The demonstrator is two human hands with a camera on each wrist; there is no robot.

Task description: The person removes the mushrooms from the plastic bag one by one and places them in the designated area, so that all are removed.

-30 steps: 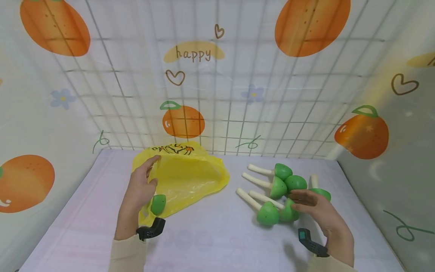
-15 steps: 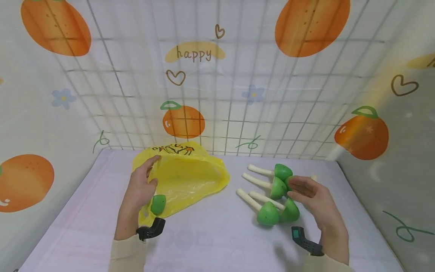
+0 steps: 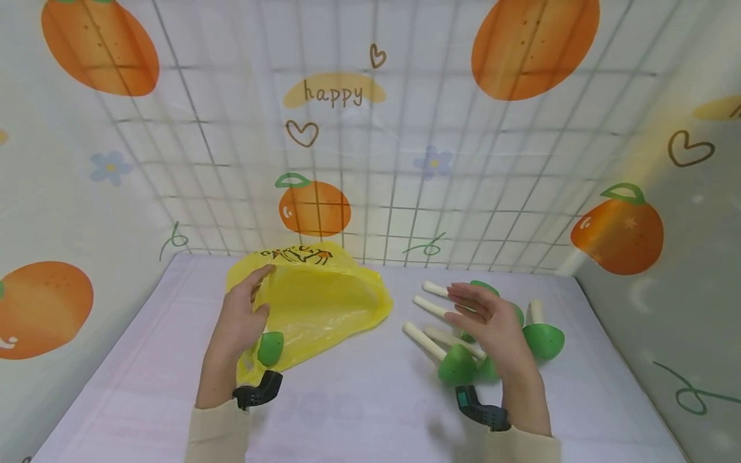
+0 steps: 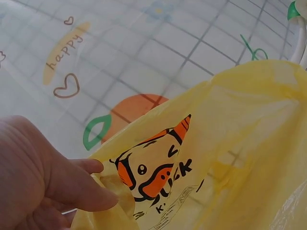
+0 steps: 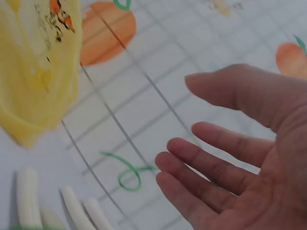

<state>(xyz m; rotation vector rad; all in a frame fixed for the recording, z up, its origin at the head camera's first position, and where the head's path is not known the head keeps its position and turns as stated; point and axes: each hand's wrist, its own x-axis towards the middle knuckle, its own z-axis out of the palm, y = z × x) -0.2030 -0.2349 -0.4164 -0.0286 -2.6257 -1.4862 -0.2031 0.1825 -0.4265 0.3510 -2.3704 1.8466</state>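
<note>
My left hand grips the left edge of a yellow plastic bag, which lies with its mouth spread open. In the left wrist view the thumb lies against the bag's film beside a printed duck. A green rounded cap shows at the bag's near left, just below that hand. My right hand hovers over several mushroom-shaped pieces with green caps and white stems, partly covering them. Its fingers are relaxed and apart from the thumb, with nothing between them in the right wrist view.
One more mushroom-shaped piece lies right of my right hand, stem pointing away. A pale cloth covers the table. Behind it rises a printed curtain with a wire grid showing through, and curtain sides close in left and right.
My right hand has moved left and slightly away from me, from the right side of the green-capped pieces to above their stems. The left hand and the bag have stayed in place.
</note>
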